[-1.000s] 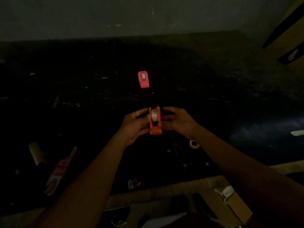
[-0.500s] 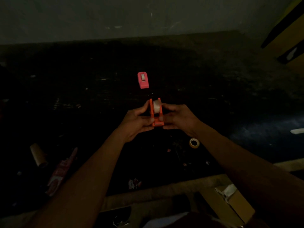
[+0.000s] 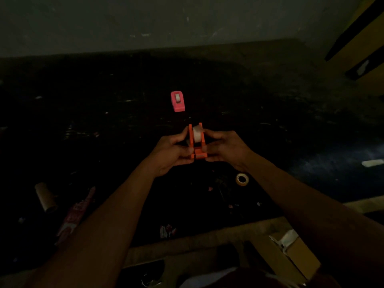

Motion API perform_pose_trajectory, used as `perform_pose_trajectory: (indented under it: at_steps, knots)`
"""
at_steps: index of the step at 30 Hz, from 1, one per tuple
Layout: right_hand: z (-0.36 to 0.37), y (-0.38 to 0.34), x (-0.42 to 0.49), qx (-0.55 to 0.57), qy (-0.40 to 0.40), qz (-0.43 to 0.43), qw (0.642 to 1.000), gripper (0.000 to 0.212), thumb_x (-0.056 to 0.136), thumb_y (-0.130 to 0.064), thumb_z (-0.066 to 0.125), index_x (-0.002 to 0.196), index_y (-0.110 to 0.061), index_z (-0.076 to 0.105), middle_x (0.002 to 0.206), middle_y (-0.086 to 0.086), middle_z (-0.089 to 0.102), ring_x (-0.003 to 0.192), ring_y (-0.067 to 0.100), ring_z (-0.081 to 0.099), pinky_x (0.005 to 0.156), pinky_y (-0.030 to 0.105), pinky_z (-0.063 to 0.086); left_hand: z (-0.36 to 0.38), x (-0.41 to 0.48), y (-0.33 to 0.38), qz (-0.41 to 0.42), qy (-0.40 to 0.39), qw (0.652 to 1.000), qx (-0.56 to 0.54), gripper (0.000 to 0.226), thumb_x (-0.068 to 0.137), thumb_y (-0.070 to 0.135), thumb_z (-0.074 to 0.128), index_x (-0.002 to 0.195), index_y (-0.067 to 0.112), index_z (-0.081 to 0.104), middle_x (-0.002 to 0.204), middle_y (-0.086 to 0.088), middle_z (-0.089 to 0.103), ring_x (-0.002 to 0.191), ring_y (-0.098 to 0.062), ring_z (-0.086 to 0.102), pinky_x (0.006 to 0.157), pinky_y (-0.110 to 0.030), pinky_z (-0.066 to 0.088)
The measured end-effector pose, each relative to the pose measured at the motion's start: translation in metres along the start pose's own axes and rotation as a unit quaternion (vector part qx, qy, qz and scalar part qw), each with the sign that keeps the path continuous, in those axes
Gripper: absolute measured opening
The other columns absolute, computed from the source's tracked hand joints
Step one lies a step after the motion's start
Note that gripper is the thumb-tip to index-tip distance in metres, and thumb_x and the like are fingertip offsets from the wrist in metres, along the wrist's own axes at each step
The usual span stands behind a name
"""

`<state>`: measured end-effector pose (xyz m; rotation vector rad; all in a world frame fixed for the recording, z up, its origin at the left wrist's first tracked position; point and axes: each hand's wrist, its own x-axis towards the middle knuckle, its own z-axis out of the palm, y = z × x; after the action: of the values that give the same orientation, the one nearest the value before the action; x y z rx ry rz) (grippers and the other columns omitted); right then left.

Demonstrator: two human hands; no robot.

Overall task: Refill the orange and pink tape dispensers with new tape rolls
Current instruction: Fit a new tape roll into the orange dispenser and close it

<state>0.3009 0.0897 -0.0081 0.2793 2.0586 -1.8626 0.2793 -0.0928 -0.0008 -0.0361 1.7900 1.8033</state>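
Both hands are holding the orange tape dispenser (image 3: 200,154) up above the dark tabletop (image 3: 280,125), near the middle of the view. The left hand (image 3: 169,153) is gripping the dispenser's left wall, its fingers curling in under the near end and its thumb lying up along the side. The right hand (image 3: 227,148) is closing on the right wall in the same way, thumb on top and fingers wrapping in below, so neither hand is spreading open and both are pinching the same thing between them. A white tape roll (image 3: 197,135) is sitting between the two orange side walls, its upper part showing above the fingers; the light is too dim to tell whether it is fully seated. The pink tape dispenser (image 3: 177,101) is standing on the tabletop just beyond the hands, apart from them, with a pale roll showing in its top slot. A loose roll of tape (image 3: 242,179) is lying flat on the tabletop under the right forearm. Off to the left, well apart from the hands, a cardboard tube (image 3: 45,197) and a red wrapper (image 3: 76,213) are lying side by side. An open cardboard box (image 3: 299,254) is sitting at the near right edge.
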Motion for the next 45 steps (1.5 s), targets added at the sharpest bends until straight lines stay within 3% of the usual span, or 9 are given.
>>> perform_pose_trajectory:
  at_steps: [6, 11, 16, 28, 34, 36, 40, 43, 45]
  knots:
    - [0.004, 0.0, -0.005, 0.006, 0.004, -0.006, 1.0, 0.055, 0.083, -0.006, 0.068, 0.13, -0.03, 0.054, 0.1, 0.009, 0.072, 0.097, 0.022, 0.07, 0.088, 0.041, 0.057, 0.002, -0.002, -0.004, 0.007, 0.005, 1.0, -0.016, 0.067, 0.089, -0.008, 0.054, 0.141, 0.033, 0.045, 0.119, -0.012, 0.066, 0.103, -0.025, 0.066, 0.086, -0.038, 0.056]
    - [0.007, 0.0, -0.006, 0.003, -0.001, -0.007, 1.0, 0.054, 0.084, -0.008, 0.067, 0.13, -0.032, 0.054, 0.104, 0.009, 0.071, 0.101, 0.025, 0.069, 0.091, 0.044, 0.055, 0.001, -0.004, -0.007, 0.011, 0.008, 1.0, -0.018, 0.066, 0.09, -0.008, 0.053, 0.14, 0.034, 0.045, 0.107, -0.006, 0.069, 0.09, -0.017, 0.068, 0.073, -0.029, 0.06]
    - [0.017, -0.004, -0.012, 0.019, -0.001, -0.018, 1.0, 0.051, 0.085, -0.004, 0.065, 0.129, -0.029, 0.056, 0.098, 0.005, 0.07, 0.095, 0.021, 0.068, 0.09, 0.042, 0.055, -0.002, -0.009, -0.007, 0.017, 0.027, 0.999, -0.023, 0.066, 0.089, -0.01, 0.053, 0.139, 0.033, 0.048, 0.113, -0.008, 0.069, 0.09, -0.018, 0.069, 0.075, -0.033, 0.059]
    - [0.036, 0.005, -0.005, 0.006, 0.041, -0.012, 0.999, 0.054, 0.082, -0.004, 0.067, 0.13, -0.026, 0.056, 0.108, 0.015, 0.071, 0.1, 0.026, 0.069, 0.089, 0.044, 0.056, -0.013, -0.006, -0.014, 0.014, 0.051, 0.998, 0.026, 0.066, 0.087, -0.011, 0.055, 0.139, 0.03, 0.049, 0.114, -0.009, 0.069, 0.094, -0.021, 0.069, 0.07, -0.029, 0.061]
    - [0.018, 0.01, 0.012, -0.021, 0.071, -0.015, 0.997, 0.059, 0.078, -0.01, 0.073, 0.133, -0.024, 0.054, 0.107, 0.012, 0.07, 0.098, 0.024, 0.069, 0.081, 0.038, 0.059, 0.002, 0.015, -0.008, 0.033, 0.045, 0.996, 0.07, 0.069, 0.085, -0.015, 0.057, 0.134, 0.033, 0.048, 0.1, -0.009, 0.069, 0.086, -0.019, 0.068, 0.066, -0.024, 0.059]
    - [0.009, 0.01, 0.022, -0.02, 0.066, -0.013, 0.998, 0.057, 0.078, -0.008, 0.073, 0.13, -0.024, 0.056, 0.106, 0.012, 0.072, 0.098, 0.025, 0.069, 0.085, 0.039, 0.058, 0.007, 0.026, -0.005, 0.045, 0.041, 0.994, 0.089, 0.068, 0.083, -0.014, 0.06, 0.13, 0.034, 0.05, 0.09, -0.005, 0.069, 0.082, -0.017, 0.068, 0.065, -0.023, 0.06]
    - [-0.015, 0.01, 0.042, 0.003, 0.017, -0.015, 1.0, 0.055, 0.079, 0.0, 0.07, 0.129, -0.019, 0.057, 0.103, 0.01, 0.072, 0.094, 0.023, 0.07, 0.085, 0.036, 0.058, 0.015, 0.05, 0.0, 0.043, 0.067, 0.99, 0.119, 0.066, 0.076, -0.007, 0.071, 0.121, 0.038, 0.056, 0.092, -0.008, 0.072, 0.094, -0.027, 0.071, 0.088, -0.045, 0.057]
    - [-0.031, 0.006, 0.053, 0.008, -0.007, -0.008, 1.0, 0.054, 0.084, 0.004, 0.062, 0.131, -0.021, 0.053, 0.101, 0.007, 0.07, 0.09, 0.016, 0.069, 0.071, 0.02, 0.059, 0.019, 0.068, 0.002, 0.036, 0.083, 0.987, 0.135, 0.068, 0.071, 0.0, 0.077, 0.127, 0.033, 0.058, 0.102, -0.01, 0.073, 0.1, -0.028, 0.07, 0.094, -0.05, 0.054]
    - [-0.041, 0.007, 0.064, -0.003, -0.017, -0.006, 1.0, 0.053, 0.085, 0.003, 0.061, 0.131, -0.023, 0.054, 0.1, 0.007, 0.071, 0.091, 0.016, 0.069, 0.072, 0.021, 0.059, 0.023, 0.077, 0.002, 0.027, 0.091, 0.987, 0.13, 0.073, 0.065, 0.01, 0.08, 0.13, 0.031, 0.057, 0.104, -0.007, 0.074, 0.1, -0.025, 0.07, 0.095, -0.049, 0.053]
